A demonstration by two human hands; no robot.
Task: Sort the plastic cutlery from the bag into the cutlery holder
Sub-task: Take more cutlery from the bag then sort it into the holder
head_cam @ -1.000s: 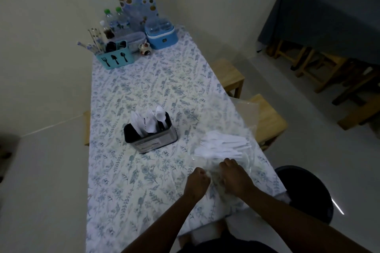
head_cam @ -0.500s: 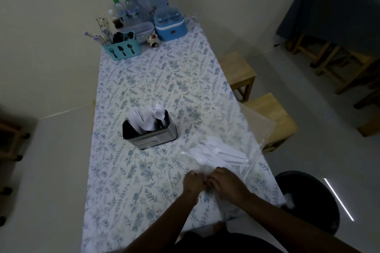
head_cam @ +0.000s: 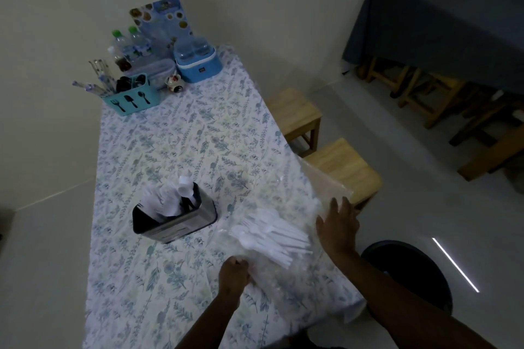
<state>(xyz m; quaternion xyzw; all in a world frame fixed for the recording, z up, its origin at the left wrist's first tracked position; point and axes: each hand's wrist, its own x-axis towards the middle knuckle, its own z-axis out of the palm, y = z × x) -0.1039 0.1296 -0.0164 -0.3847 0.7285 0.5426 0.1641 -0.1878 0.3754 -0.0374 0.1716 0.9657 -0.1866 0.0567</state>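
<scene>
Black fork, knife and spoon pictograms on teal caddy (head_cam: 133,100)

Cutlery holder (head_cam: 174,218) on table (head_cam: 181,144), left of bag (head_cam: 286,261).

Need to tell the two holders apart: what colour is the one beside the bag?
The cutlery holder is silvery metal outside, black inside; head view shows it.

Dim, underexposed, bluish – shadows faint. One thin bright streak (head_cam: 455,264) on floor (head_cam: 402,218), far right of holder (head_cam: 181,221). White cutlery (head_cam: 269,238) just right of holder smeared, detail lost. Wide-angle bend – wall (head_cam: 269,8) edges behind holder lean.
</scene>
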